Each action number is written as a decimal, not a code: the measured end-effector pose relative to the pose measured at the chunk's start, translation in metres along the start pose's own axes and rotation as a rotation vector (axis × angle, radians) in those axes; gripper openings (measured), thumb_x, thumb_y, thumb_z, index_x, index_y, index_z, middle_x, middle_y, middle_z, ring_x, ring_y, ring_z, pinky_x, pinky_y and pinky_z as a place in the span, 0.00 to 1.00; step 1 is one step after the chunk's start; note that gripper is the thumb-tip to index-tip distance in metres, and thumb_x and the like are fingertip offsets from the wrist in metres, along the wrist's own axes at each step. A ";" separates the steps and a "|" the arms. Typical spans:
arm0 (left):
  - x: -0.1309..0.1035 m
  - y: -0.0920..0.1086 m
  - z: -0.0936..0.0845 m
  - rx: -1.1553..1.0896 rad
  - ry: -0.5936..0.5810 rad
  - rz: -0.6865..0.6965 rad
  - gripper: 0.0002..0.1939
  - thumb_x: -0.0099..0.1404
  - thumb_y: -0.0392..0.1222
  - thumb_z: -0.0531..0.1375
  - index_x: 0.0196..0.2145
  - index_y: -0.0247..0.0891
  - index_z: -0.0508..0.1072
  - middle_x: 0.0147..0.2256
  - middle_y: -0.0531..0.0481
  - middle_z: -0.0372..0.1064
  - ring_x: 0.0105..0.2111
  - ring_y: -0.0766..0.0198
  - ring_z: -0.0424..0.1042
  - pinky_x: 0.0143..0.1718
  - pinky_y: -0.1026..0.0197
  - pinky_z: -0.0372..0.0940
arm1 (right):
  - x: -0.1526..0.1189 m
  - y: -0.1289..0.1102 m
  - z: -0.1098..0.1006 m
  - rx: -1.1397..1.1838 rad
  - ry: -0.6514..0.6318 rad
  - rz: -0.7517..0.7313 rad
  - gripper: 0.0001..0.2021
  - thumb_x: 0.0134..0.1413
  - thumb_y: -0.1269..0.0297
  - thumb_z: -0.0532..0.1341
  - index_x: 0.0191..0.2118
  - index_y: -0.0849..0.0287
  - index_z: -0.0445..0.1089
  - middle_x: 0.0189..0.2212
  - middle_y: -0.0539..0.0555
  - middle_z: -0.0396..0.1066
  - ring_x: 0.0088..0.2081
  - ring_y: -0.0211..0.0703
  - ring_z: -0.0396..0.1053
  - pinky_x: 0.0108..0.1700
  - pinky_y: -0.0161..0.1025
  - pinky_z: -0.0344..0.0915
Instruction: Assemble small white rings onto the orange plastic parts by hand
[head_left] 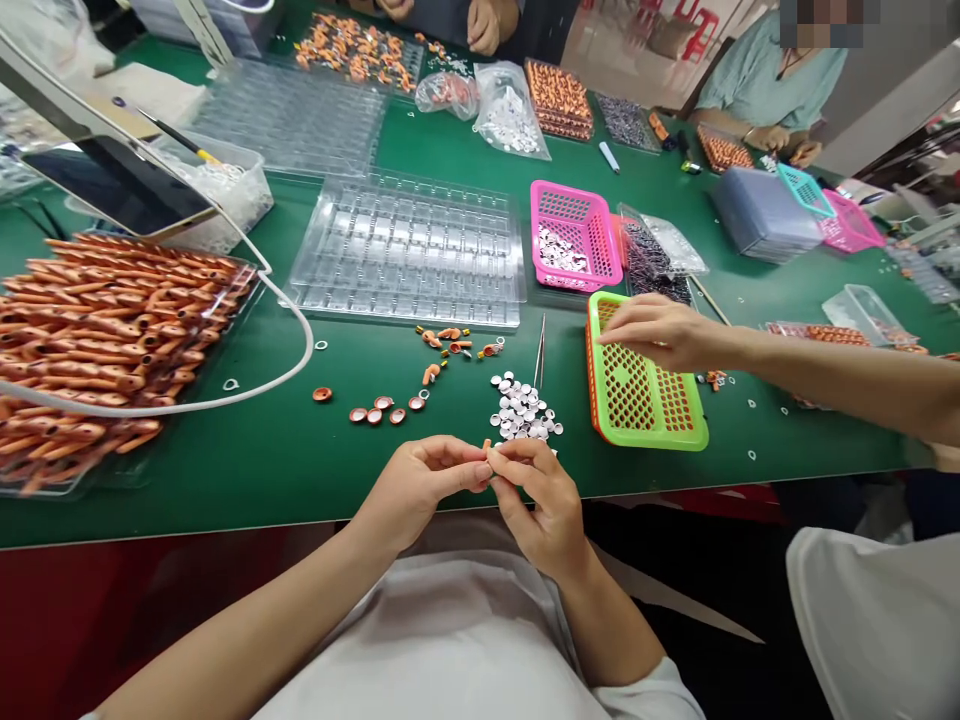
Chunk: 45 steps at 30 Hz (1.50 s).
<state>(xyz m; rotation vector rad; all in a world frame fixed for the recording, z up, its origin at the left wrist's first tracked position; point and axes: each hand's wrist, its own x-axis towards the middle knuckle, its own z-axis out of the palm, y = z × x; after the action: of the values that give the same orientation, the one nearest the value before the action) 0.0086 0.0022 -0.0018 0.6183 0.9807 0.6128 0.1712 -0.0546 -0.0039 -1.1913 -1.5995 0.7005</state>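
Close to the table's front edge, my left hand [426,487] and my right hand [546,505] meet fingertip to fingertip. A small orange plastic part [487,444] is pinched between them, its tip poking up; the rest is hidden by my fingers. Just beyond my right hand lies a heap of small white round caps [523,405], with metal tweezers [541,350] lying behind it. Several orange round cups with white insides [376,414] lie to the left. Behind those are small orange pieces with yellow ends [450,347].
At right, a co-worker's hand [652,330] reaches over a green basket [694,437]. A pink basket [537,240] holds white pieces. Clear plastic trays [412,250] lie behind. Stacked orange parts [82,340] and a white cable [300,365] occupy the left side.
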 end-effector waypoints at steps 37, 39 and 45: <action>-0.021 -0.008 -0.020 0.327 0.243 0.454 0.03 0.53 0.38 0.67 0.27 0.36 0.79 0.31 0.46 0.79 0.35 0.61 0.78 0.38 0.64 0.74 | 0.002 0.012 0.004 0.255 -0.054 0.483 0.14 0.62 0.58 0.58 0.47 0.58 0.74 0.40 0.57 0.73 0.34 0.37 0.72 0.34 0.32 0.73; -0.023 -0.004 -0.042 0.302 0.390 0.488 0.05 0.52 0.40 0.68 0.28 0.37 0.78 0.32 0.47 0.79 0.35 0.61 0.78 0.39 0.65 0.73 | 0.010 0.016 0.002 0.180 -0.047 0.483 0.15 0.62 0.56 0.59 0.49 0.58 0.73 0.44 0.58 0.73 0.39 0.41 0.74 0.38 0.34 0.75; -0.020 0.015 -0.101 0.308 0.709 0.589 0.11 0.52 0.45 0.69 0.32 0.37 0.79 0.34 0.47 0.79 0.37 0.60 0.78 0.39 0.65 0.73 | 0.043 0.025 -0.001 -0.032 -0.015 0.266 0.16 0.63 0.59 0.57 0.54 0.54 0.69 0.54 0.58 0.68 0.50 0.44 0.72 0.46 0.38 0.75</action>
<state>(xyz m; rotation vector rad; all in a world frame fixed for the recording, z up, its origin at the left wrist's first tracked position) -0.0923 0.0177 -0.0221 1.0102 1.5878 1.2694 0.1800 -0.0057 -0.0090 -1.4411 -1.4840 0.8569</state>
